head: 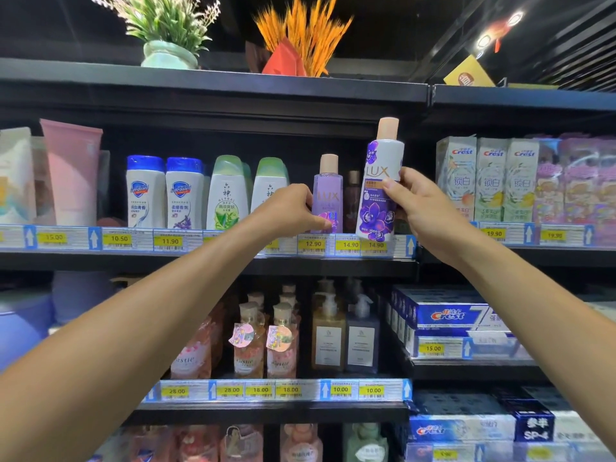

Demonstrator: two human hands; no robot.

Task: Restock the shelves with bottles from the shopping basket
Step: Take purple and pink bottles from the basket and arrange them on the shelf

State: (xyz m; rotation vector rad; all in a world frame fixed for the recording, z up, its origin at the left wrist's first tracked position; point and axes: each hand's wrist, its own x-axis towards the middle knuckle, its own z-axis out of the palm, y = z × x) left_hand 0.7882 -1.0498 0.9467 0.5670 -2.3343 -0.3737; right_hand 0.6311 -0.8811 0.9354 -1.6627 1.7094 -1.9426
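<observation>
My right hand grips a white and purple LUX bottle with a peach cap, held upright and slightly tilted just above the upper shelf's front edge. A smaller lilac LUX bottle stands on that shelf just to its left. My left hand reaches to the lilac bottle's lower part, with fingers curled against it. A dark bottle stands behind, between the two LUX bottles. No shopping basket is in view.
On the upper shelf, Safeguard bottles and green-capped bottles stand to the left, and Crest boxes to the right. The shelf below holds pump bottles, pink bottles and Crest cartons. Potted plants sit on top.
</observation>
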